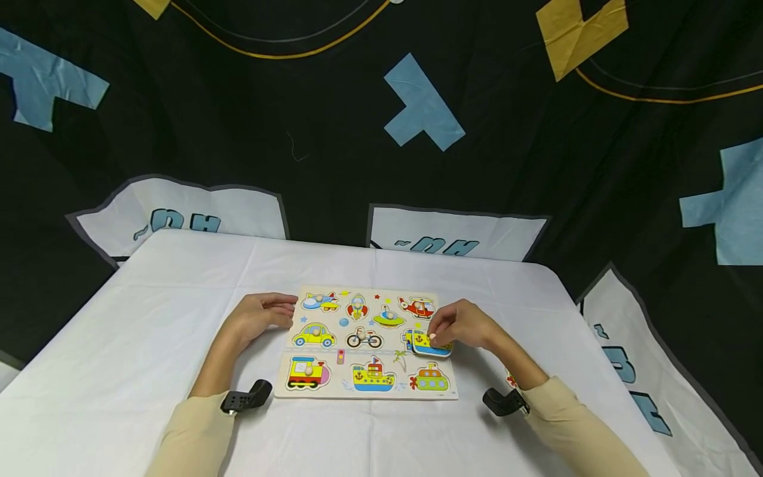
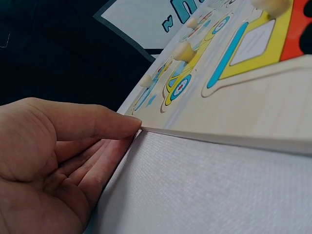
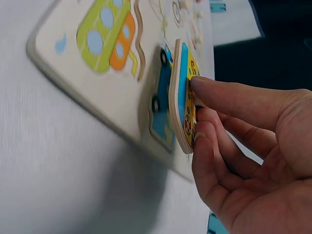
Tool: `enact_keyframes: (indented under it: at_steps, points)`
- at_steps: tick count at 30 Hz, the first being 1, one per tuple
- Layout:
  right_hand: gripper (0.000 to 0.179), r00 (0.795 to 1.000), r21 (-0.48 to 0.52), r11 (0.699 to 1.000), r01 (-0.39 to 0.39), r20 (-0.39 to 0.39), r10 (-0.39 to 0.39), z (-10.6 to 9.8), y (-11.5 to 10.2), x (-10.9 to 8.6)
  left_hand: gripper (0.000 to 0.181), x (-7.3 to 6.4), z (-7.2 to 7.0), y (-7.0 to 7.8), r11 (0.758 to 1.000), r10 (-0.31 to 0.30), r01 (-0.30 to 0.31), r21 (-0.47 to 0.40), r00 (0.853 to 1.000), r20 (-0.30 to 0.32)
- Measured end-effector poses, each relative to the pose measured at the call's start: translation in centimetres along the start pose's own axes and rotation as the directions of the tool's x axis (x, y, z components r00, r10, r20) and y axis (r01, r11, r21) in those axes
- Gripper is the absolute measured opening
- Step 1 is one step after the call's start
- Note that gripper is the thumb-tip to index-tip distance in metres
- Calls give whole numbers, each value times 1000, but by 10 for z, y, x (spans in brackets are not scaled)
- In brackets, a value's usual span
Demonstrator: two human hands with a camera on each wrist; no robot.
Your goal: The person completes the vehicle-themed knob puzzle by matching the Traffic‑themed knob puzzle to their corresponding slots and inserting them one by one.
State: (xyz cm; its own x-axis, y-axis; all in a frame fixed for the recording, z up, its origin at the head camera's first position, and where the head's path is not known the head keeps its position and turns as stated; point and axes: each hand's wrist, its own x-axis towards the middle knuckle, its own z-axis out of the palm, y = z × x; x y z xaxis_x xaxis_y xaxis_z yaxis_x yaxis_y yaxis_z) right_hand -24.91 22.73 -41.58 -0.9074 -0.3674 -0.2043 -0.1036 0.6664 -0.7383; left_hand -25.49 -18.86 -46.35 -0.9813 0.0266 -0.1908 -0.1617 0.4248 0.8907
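Note:
A wooden peg puzzle board [image 1: 366, 392] with vehicle pictures lies on the table. Above its right side my right hand [image 1: 461, 324] pinches a yellow-and-blue boat puzzle piece [image 3: 183, 97] between thumb and fingers. Tilted and raised off the board, the piece partly covers a blue vehicle picture [image 3: 163, 92]. My left hand [image 1: 256, 317] touches the board's left edge, its fingers fairly straight; in the left wrist view the thumb [image 2: 97, 122] meets the edge. Knobbed pieces, such as the car [image 1: 314, 334] and train [image 1: 307, 373], sit in the board. A boat picture [image 1: 373, 377] and a submarine picture [image 1: 430, 379] show no knobs.
White cloth [image 1: 179, 291] covers the table around the board. A small red-patterned thing [image 1: 511, 379] lies by the right forearm, mostly hidden. Black wrist devices [image 1: 246, 397] sit on both wrists. A black curtain [image 1: 322, 132] with blue and yellow shapes hangs behind.

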Motion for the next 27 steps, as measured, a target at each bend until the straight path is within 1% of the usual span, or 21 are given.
enact_keyframes:
  at_steps: [9, 14, 17, 21, 27]
  points:
    - [15, 996, 15, 999, 39, 76, -40, 22, -18, 6, 54, -2, -1, 2, 1000, 5, -5, -2, 1000, 2]
    - [14, 993, -2, 999, 47, 109, -47, 35, -28, 10, 54, -2, -2, 2, 1000, 6, -6, -9, 1000, 7]
    - [13, 987, -14, 998, 68, 144, -66, 42, -36, 12, 54, -2, -2, 2, 1000, 6, -6, -10, 1000, 7]
    - [13, 976, -5, 994, 110, 188, -107, 50, -47, 14, 54, -2, -3, 1, 1000, 3, -3, -10, 1000, 5]
    - [12, 971, -15, 992, 127, 204, -121, 63, -57, 14, 54, -1, -2, 1, 1000, -3, 3, -6, 1000, 3]
